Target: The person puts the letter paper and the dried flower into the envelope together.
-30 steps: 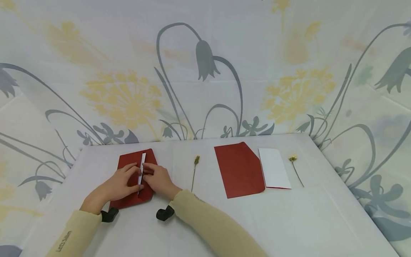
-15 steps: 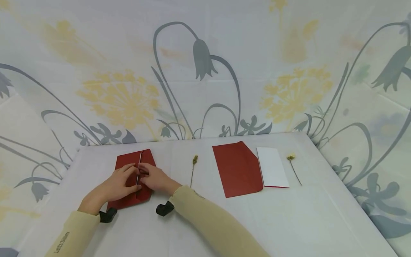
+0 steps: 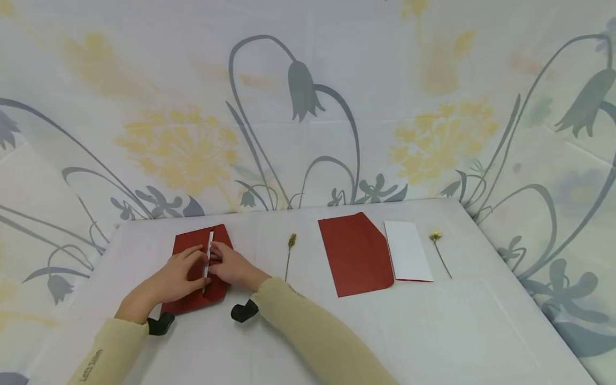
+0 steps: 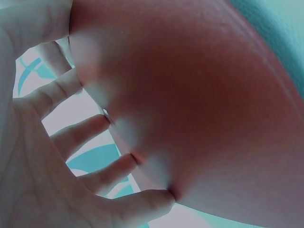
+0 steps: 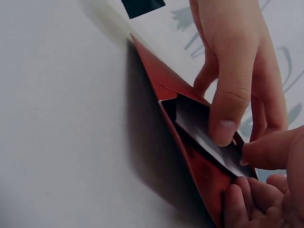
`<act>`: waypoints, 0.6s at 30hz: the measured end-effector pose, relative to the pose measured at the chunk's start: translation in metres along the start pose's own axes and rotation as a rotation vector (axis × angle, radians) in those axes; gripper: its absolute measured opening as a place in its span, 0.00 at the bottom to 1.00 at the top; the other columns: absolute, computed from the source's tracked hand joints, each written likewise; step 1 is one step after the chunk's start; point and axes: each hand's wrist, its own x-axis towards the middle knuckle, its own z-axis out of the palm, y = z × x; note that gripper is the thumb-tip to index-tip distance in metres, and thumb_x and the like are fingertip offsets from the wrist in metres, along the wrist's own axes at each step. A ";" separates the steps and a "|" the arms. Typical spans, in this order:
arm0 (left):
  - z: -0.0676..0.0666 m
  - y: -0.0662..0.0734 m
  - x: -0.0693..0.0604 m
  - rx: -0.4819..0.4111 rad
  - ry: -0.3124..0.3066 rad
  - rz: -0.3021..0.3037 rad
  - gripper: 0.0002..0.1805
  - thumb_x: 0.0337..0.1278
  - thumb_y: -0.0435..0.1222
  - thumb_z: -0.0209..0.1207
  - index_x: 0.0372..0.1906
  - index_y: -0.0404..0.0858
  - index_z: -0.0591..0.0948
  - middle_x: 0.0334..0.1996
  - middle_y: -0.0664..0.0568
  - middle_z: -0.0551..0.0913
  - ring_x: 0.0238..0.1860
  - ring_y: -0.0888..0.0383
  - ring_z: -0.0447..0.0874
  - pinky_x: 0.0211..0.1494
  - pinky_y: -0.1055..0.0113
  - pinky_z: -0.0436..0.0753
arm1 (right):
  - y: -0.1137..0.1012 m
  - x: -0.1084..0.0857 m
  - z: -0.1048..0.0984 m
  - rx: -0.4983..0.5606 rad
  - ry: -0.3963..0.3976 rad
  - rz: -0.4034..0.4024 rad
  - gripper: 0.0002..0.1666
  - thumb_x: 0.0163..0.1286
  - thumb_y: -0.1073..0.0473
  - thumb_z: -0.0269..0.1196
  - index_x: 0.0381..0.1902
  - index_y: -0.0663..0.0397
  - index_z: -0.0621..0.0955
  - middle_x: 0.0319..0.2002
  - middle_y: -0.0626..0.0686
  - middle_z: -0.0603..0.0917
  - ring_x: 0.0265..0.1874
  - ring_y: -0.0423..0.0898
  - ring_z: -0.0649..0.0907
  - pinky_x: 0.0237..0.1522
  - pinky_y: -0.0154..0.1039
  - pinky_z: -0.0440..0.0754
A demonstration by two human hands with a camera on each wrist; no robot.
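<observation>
A red envelope (image 3: 192,239) at the left of the table stands partly open, a white card (image 3: 211,239) showing in its mouth. My left hand (image 3: 175,275) grips the envelope and card; in the right wrist view, its thumb lies on the card (image 5: 209,135). In the left wrist view, the fingertips of the left hand (image 4: 71,156) press along the red paper (image 4: 190,95). From the right, my right hand (image 3: 236,266) holds the envelope's mouth, thumb and curled fingers (image 5: 237,202) at its edge. The card's lower part is hidden inside.
Right of the hands lies a dried flower stem (image 3: 289,256). Farther right are another red envelope (image 3: 357,256), a white card with a red edge (image 3: 409,251) and a yellow dried flower (image 3: 440,251). A patterned cloth (image 3: 269,160) stands behind the table.
The white card's visible strip narrowed, then widened again at the envelope's mouth. Both hands have kept their hold, with the right fingers shifting slightly. The view has moved a little.
</observation>
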 end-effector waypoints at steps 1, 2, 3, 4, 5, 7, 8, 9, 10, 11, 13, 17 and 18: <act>0.000 0.000 0.000 -0.002 0.000 0.000 0.21 0.54 0.42 0.68 0.49 0.39 0.75 0.67 0.28 0.65 0.64 0.24 0.61 0.59 0.28 0.66 | 0.000 0.001 0.000 0.002 -0.006 0.001 0.37 0.71 0.64 0.61 0.75 0.54 0.62 0.69 0.49 0.72 0.64 0.37 0.73 0.64 0.30 0.68; -0.001 0.000 0.001 -0.002 -0.001 -0.001 0.21 0.54 0.42 0.68 0.49 0.39 0.75 0.67 0.28 0.65 0.64 0.24 0.62 0.59 0.28 0.67 | -0.001 0.002 -0.001 0.006 -0.011 0.001 0.38 0.71 0.64 0.61 0.75 0.54 0.62 0.69 0.50 0.72 0.64 0.38 0.73 0.64 0.30 0.68; -0.001 0.001 0.001 -0.002 -0.003 -0.001 0.21 0.54 0.42 0.68 0.50 0.39 0.75 0.67 0.28 0.65 0.64 0.24 0.62 0.59 0.28 0.67 | -0.001 0.003 -0.002 0.006 -0.015 0.001 0.38 0.70 0.64 0.61 0.75 0.55 0.61 0.69 0.50 0.72 0.64 0.38 0.74 0.64 0.30 0.68; 0.000 0.001 0.001 -0.001 -0.004 -0.003 0.22 0.54 0.42 0.68 0.50 0.40 0.75 0.67 0.28 0.65 0.64 0.24 0.62 0.58 0.28 0.68 | -0.001 0.003 -0.001 0.009 -0.021 -0.002 0.38 0.70 0.65 0.61 0.75 0.55 0.61 0.69 0.51 0.72 0.64 0.38 0.74 0.64 0.30 0.68; 0.000 0.000 0.000 -0.003 -0.003 -0.004 0.22 0.54 0.42 0.68 0.50 0.39 0.75 0.67 0.28 0.65 0.64 0.24 0.62 0.58 0.28 0.67 | -0.001 0.004 -0.001 0.008 -0.027 -0.007 0.39 0.70 0.65 0.61 0.76 0.56 0.61 0.69 0.51 0.72 0.64 0.39 0.74 0.64 0.30 0.68; 0.001 0.000 0.000 -0.002 -0.001 -0.005 0.21 0.53 0.42 0.68 0.50 0.40 0.75 0.68 0.29 0.65 0.64 0.24 0.61 0.59 0.27 0.67 | -0.001 0.005 -0.001 0.010 -0.037 -0.016 0.39 0.70 0.66 0.60 0.76 0.56 0.61 0.69 0.52 0.72 0.64 0.39 0.74 0.64 0.29 0.68; 0.001 0.000 0.000 -0.001 0.000 -0.004 0.21 0.53 0.42 0.68 0.50 0.40 0.75 0.68 0.29 0.65 0.64 0.24 0.61 0.59 0.27 0.66 | -0.001 0.004 -0.001 0.012 -0.038 -0.020 0.39 0.70 0.66 0.60 0.76 0.56 0.61 0.69 0.52 0.72 0.64 0.39 0.74 0.63 0.29 0.68; 0.002 0.000 0.000 -0.001 -0.001 -0.005 0.21 0.54 0.42 0.68 0.50 0.40 0.75 0.68 0.29 0.65 0.65 0.24 0.61 0.59 0.27 0.66 | 0.000 0.004 -0.001 0.014 -0.039 -0.025 0.38 0.70 0.66 0.60 0.75 0.56 0.61 0.69 0.52 0.73 0.64 0.39 0.74 0.63 0.29 0.68; 0.002 -0.001 0.000 -0.001 0.000 -0.006 0.21 0.54 0.42 0.68 0.50 0.40 0.75 0.68 0.28 0.65 0.65 0.24 0.61 0.59 0.27 0.65 | 0.001 0.005 -0.001 0.022 -0.040 -0.031 0.38 0.70 0.67 0.60 0.75 0.56 0.62 0.69 0.52 0.73 0.64 0.39 0.74 0.63 0.29 0.68; 0.002 -0.001 0.000 0.000 0.000 -0.006 0.21 0.54 0.42 0.68 0.50 0.40 0.75 0.68 0.28 0.65 0.65 0.24 0.60 0.60 0.27 0.65 | 0.001 0.004 -0.001 0.031 -0.039 -0.034 0.38 0.70 0.67 0.60 0.75 0.56 0.62 0.69 0.52 0.73 0.64 0.39 0.75 0.63 0.29 0.68; 0.003 -0.001 0.000 0.006 -0.002 -0.007 0.22 0.54 0.42 0.68 0.50 0.39 0.76 0.68 0.28 0.64 0.65 0.24 0.60 0.60 0.27 0.64 | 0.003 0.003 -0.001 0.069 -0.028 -0.038 0.37 0.70 0.68 0.60 0.74 0.56 0.63 0.68 0.52 0.73 0.63 0.39 0.75 0.62 0.29 0.69; 0.005 0.000 0.001 0.023 -0.005 -0.004 0.22 0.54 0.43 0.69 0.51 0.39 0.76 0.68 0.28 0.64 0.66 0.23 0.59 0.61 0.27 0.63 | 0.006 0.002 -0.002 0.152 -0.014 -0.048 0.34 0.70 0.69 0.60 0.72 0.55 0.68 0.67 0.50 0.74 0.62 0.39 0.77 0.59 0.28 0.73; 0.005 0.000 0.001 0.025 -0.004 0.002 0.23 0.54 0.44 0.69 0.51 0.39 0.76 0.68 0.27 0.64 0.66 0.23 0.59 0.61 0.27 0.62 | 0.007 0.002 -0.003 0.178 -0.008 -0.047 0.33 0.69 0.70 0.61 0.72 0.55 0.69 0.67 0.50 0.75 0.61 0.40 0.77 0.58 0.28 0.74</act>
